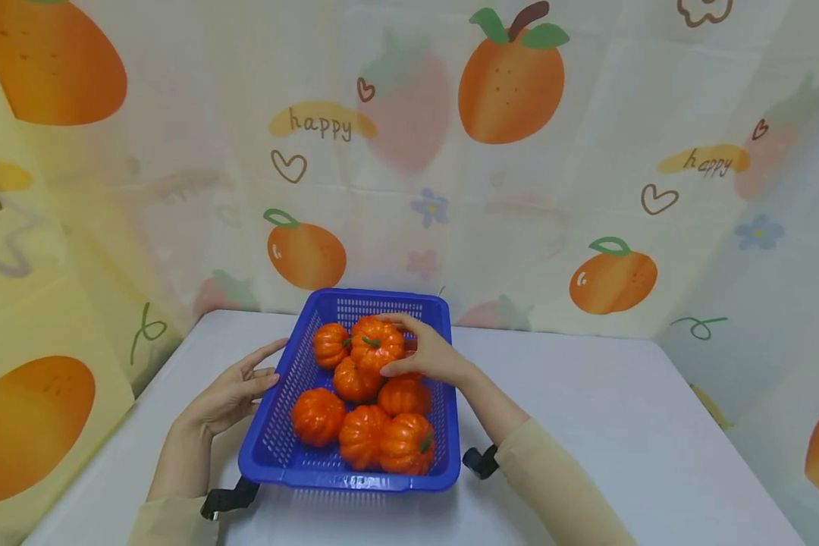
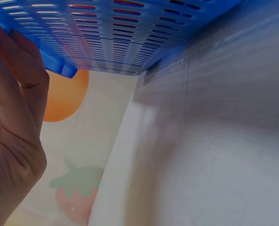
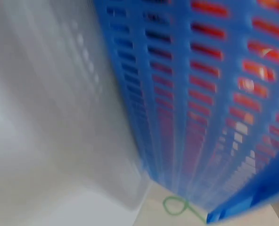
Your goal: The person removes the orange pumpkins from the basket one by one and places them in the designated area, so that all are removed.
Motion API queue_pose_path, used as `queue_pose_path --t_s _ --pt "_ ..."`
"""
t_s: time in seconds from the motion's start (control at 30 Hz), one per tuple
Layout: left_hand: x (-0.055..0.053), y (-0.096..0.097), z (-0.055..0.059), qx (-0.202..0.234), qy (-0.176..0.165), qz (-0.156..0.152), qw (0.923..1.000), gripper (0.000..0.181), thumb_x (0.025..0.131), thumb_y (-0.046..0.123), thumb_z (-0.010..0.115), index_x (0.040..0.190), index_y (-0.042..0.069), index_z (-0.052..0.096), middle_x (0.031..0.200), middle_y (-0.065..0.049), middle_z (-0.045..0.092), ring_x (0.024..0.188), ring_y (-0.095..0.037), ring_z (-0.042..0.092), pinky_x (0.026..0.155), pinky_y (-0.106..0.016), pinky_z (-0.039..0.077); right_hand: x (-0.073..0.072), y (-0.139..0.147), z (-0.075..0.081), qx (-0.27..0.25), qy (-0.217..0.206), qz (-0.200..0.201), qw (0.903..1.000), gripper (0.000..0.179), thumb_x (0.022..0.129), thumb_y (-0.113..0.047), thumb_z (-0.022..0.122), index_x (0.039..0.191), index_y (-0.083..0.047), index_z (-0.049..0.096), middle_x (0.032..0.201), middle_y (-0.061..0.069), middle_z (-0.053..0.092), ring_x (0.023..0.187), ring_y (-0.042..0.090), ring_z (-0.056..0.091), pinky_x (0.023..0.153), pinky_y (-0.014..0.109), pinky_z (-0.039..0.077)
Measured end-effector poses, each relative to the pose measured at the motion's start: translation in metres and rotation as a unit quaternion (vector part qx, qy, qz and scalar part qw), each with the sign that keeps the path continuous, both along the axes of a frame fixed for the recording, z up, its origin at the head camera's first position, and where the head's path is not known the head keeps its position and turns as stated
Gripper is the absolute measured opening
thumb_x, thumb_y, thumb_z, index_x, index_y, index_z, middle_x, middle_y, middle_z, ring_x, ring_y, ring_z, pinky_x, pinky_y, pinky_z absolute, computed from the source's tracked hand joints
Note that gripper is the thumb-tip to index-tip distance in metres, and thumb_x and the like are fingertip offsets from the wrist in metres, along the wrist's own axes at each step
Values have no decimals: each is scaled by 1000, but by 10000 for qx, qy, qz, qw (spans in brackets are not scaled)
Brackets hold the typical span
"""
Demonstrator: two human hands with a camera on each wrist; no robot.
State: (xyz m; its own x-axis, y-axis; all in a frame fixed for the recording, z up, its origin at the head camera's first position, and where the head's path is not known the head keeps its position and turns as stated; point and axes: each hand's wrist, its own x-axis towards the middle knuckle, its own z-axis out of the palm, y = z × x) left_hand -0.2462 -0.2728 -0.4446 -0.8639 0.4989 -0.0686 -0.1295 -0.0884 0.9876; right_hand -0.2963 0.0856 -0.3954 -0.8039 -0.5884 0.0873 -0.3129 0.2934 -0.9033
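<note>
A blue plastic basket (image 1: 362, 480) with slotted walls holds several small, shiny orange pumpkins, some with green stems. My right hand (image 1: 435, 353) reaches over the right rim and grips a pumpkin (image 1: 374, 349) in the upper part of the pile, thumb at its lower right and fingers over its back. On the other side, my left hand (image 1: 227, 393) touches the basket's left rim with fairly straight fingers. In the left wrist view, those fingers (image 2: 28, 80) lie against the basket's side. The right wrist view shows the slotted wall (image 3: 177, 94) with orange behind it; the right hand is mostly hidden there.
The basket stands on a white table (image 1: 587, 425). A patterned cloth (image 1: 519, 197) with oranges, strawberries and hearts hangs behind and at both sides. A black wrist mount (image 1: 230, 499) is by the left forearm, another (image 1: 481, 461) by the right.
</note>
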Motion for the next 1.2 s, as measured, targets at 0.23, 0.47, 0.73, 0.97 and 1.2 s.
queue_pose_path --t_s 0.23,0.47,0.73,0.97,1.2 --pt "1 1 0 175 -32 -57 9998 66 104 9 43 160 18 8 108 6 74 93 -12 75 80 -34 62 -12 24 6 -368 -253 -396 9982 77 82 -15 79 149 -24 40 146 7 47 132 29 51 110 45 49" --pt "2 1 -1 184 77 -111 9997 65 105 8 42 159 17 8 106 7 74 89 -10 74 79 -32 62 -29 54 8 -860 -587 -1028 9892 73 88 -15 71 151 -25 35 152 15 38 134 39 51 111 51 47" --pt "3 1 -1 217 81 -139 9996 66 105 8 42 159 15 5 107 6 74 91 -11 75 79 -33 62 -46 85 -3 -1306 -714 -2043 9675 68 90 -15 70 149 -22 37 143 19 42 128 33 51 97 33 58" --pt "4 1 -1 216 43 -127 9997 66 105 9 42 159 16 5 108 6 74 93 -11 74 81 -33 62 -51 108 -23 -1514 -1221 -2882 9376 74 91 -14 70 153 -17 30 149 24 32 133 33 44 98 29 56" --pt "3 1 -2 121 123 -126 9998 65 105 9 41 159 17 7 111 7 73 95 -12 74 83 -35 62 -54 123 -44 -1632 -1414 -3202 9224 77 91 -9 68 156 -14 26 151 26 29 133 33 43 96 28 58"
